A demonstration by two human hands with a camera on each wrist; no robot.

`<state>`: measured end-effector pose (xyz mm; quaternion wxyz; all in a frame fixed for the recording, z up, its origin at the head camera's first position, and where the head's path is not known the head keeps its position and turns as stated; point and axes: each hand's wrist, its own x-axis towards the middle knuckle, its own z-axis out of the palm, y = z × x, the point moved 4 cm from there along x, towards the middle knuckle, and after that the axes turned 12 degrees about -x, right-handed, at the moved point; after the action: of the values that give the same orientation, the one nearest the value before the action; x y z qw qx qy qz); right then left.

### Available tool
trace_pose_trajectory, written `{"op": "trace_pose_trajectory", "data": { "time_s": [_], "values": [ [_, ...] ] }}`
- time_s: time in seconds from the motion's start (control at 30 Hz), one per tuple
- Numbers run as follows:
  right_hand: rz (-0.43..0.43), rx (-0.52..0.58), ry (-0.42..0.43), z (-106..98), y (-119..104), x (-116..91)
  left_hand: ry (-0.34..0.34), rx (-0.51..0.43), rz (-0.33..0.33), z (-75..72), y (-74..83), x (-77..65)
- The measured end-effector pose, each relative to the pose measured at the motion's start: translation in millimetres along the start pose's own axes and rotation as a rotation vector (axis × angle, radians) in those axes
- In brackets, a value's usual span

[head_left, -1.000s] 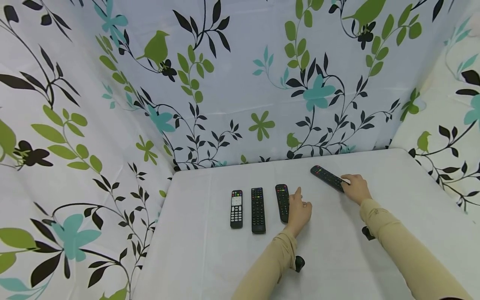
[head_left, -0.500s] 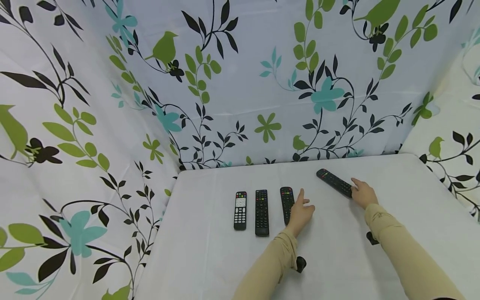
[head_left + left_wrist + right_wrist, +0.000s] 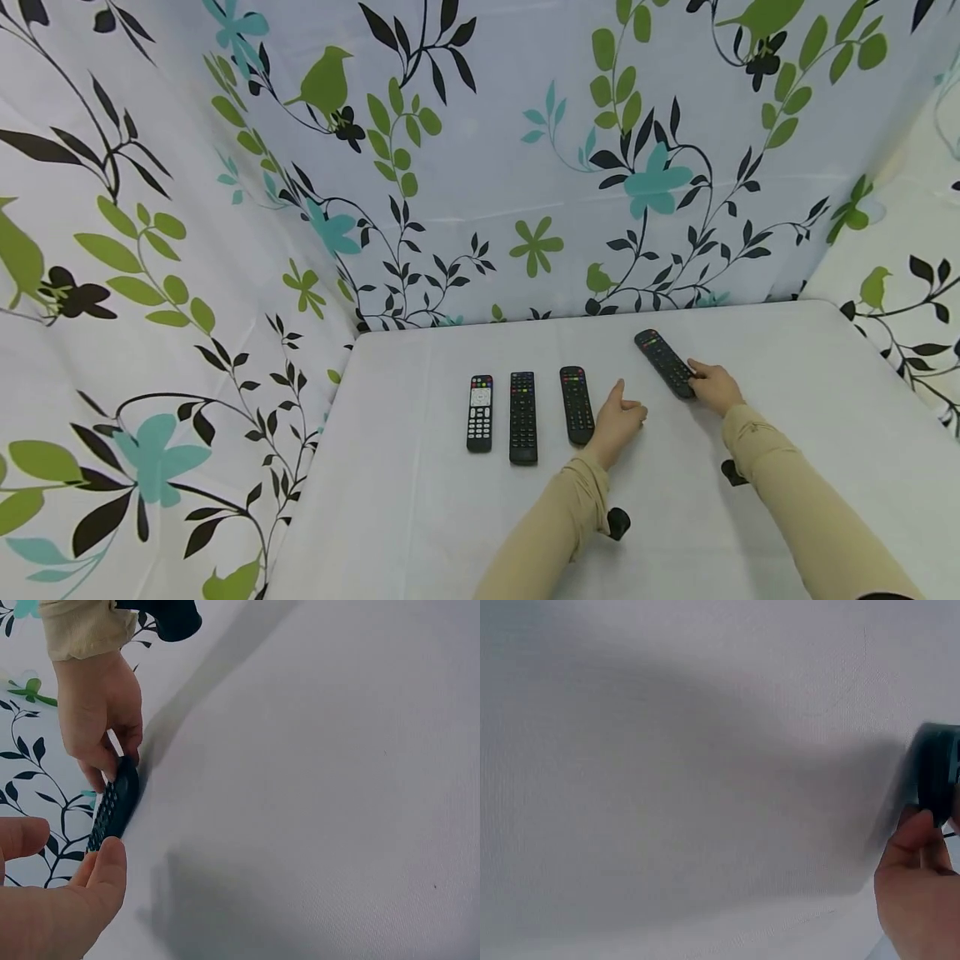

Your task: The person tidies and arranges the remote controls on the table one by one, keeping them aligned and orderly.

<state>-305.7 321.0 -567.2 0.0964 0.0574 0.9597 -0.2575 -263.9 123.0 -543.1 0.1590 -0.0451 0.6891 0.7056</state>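
On the white table in the head view, my right hand (image 3: pixel 715 387) pinches the near end of a black remote control (image 3: pixel 663 361), which slants up to the left. The right wrist view shows fingertips and thumb (image 3: pixel 915 829) on that remote's end. My left hand (image 3: pixel 618 427) is just right of another black remote (image 3: pixel 576 404), holding nothing, its index finger pointing forward. In the left wrist view, the left thumb and fingers are apart, and the held remote (image 3: pixel 116 799) appears beyond them. Farther left lie a long black remote (image 3: pixel 523 417) and a remote with white buttons (image 3: pixel 480 412).
The white-covered table (image 3: pixel 420 517) meets a leaf-and-bird patterned curtain (image 3: pixel 465 150) along its back edge. More of this cloth hangs at the left and right sides. A dark wrist device (image 3: pixel 618 523) sits under the left sleeve.
My left hand has shifted right, away from the third remote, uncovering its lower end. The right hand has turned the held remote to a steeper slant, its near end moving left.
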Motion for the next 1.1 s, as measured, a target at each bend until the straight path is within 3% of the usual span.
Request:
{"op": "trace_pose_trajectory", "data": {
  "time_s": [0.27, 0.5, 0.77, 1.1],
  "values": [
    [-0.055, 0.102, -0.167, 12, -10, -5, -0.026, -0.016, -0.014, 5.4, 3.7, -5.1],
    [-0.022, 0.127, -0.192, 17, -14, -13, -0.037, 0.064, -0.005, 5.2, -4.2, -3.4],
    [-0.106, 0.163, -0.244, 26, -16, -14, -0.035, 0.14, 0.027, 2.2, -9.5, 1.1],
    [-0.144, 0.166, -0.267, 31, -24, -19, -0.048, 0.239, 0.075, 0.0, -15.4, 3.2]
  ]
}}
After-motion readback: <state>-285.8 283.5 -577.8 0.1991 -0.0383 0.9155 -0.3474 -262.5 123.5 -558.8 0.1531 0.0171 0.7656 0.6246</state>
